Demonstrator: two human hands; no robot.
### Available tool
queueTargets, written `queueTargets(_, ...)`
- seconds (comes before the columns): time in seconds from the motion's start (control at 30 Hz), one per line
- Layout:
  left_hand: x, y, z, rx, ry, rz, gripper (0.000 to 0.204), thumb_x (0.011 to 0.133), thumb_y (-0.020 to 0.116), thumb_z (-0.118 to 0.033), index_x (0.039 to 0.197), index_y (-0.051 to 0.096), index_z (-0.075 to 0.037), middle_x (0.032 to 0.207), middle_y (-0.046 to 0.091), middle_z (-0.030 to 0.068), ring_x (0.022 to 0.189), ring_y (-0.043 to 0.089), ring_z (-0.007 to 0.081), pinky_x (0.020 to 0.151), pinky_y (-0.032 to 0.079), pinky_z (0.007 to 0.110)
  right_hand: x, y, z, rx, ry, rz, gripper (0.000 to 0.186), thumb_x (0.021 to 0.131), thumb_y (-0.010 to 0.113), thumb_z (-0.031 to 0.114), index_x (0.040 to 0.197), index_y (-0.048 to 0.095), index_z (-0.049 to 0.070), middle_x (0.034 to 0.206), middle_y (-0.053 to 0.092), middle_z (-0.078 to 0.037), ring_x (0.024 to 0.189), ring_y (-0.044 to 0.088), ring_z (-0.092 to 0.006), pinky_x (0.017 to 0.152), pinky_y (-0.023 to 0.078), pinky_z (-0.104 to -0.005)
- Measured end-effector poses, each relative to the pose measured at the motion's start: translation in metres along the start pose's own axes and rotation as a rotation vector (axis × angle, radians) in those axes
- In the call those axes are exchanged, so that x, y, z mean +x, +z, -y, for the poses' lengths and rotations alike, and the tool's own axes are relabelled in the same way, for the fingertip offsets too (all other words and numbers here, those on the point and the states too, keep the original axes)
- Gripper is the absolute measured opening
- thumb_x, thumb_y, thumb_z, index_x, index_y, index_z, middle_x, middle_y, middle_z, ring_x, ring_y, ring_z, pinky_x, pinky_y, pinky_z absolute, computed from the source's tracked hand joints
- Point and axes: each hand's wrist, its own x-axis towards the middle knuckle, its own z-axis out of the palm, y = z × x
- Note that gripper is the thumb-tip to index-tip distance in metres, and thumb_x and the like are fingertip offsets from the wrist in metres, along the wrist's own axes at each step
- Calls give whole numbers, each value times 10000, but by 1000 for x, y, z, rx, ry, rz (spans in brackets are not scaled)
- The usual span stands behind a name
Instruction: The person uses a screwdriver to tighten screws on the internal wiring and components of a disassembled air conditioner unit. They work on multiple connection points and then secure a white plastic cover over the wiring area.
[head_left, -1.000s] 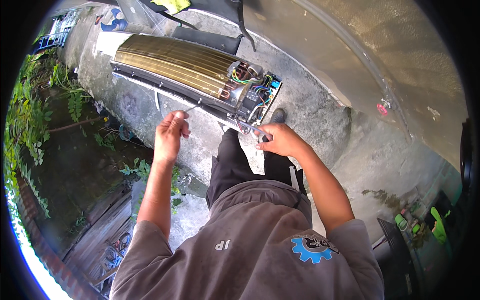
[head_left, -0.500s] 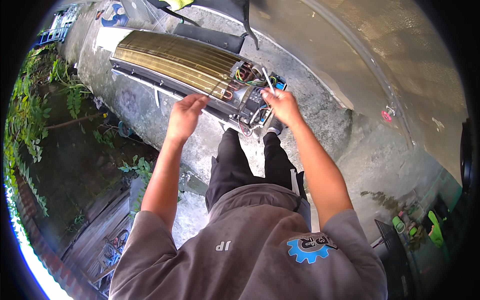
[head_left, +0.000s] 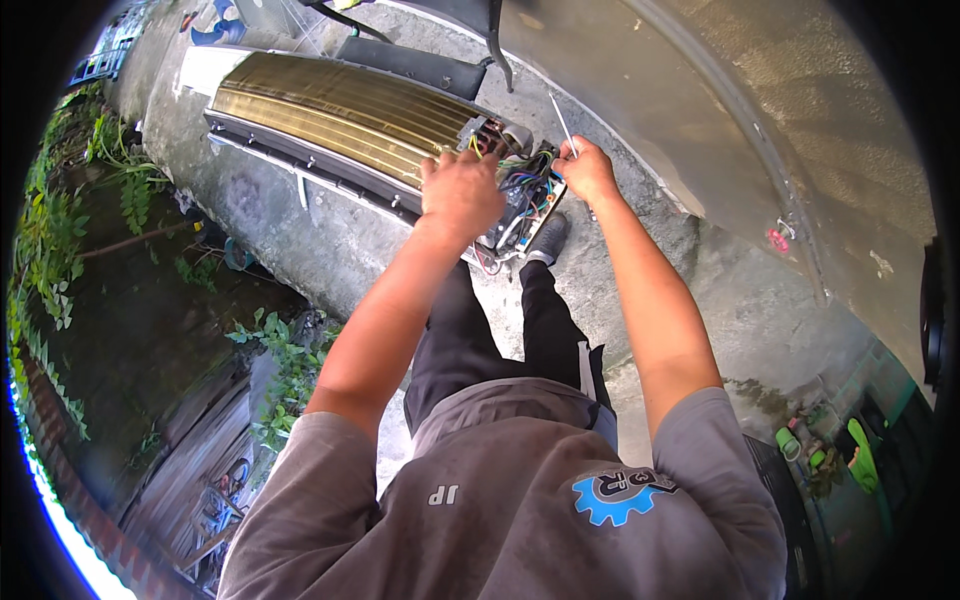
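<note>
A long indoor air-conditioner unit (head_left: 330, 120) lies on the concrete, its cover off, gold finned coil showing, with copper pipes (head_left: 490, 135) and a wiring section (head_left: 525, 210) at its right end. My left hand (head_left: 460, 195) is over that end by the coil, fingers apart and bent downward; whether they touch it is unclear. Beside the wires, my right hand (head_left: 590, 175) grips a long thin screwdriver (head_left: 556, 110), its shaft pointing up toward the wall.
A dark chair (head_left: 410, 65) stands behind the unit, with a blue fan blade (head_left: 215, 30) farther back. A wall (head_left: 750, 110) with a pipe (head_left: 760, 160) runs along the right. Plants (head_left: 140, 195) and dark low ground border the concrete on the left. Green items (head_left: 860, 450) lie at lower right.
My left hand has moved right and up, onto the unit's wired end. My right hand has risen to the right, with the screwdriver now upright rather than low along the unit's front.
</note>
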Motion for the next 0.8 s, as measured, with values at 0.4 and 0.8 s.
queueTargets(0.4,44,31,14,-304,457,-372,196,953,715,-225,1129,791,-186,1022,762,87,922,774,306,732,633,434,1,0,3,-78,-17,-30,213,897,838,204,1086,776,128,954,784,-96,864,737,-231,795,576,-395)
queueTargets(0.8,66,64,-7,-230,413,-192,244,931,664,-140,1135,794,-169,1021,759,132,998,745,353,888,602,479,0,-7,4,-17,-272,33,236,940,795,201,1175,786,179,1094,727,-118,1007,712,-286,870,561,-395)
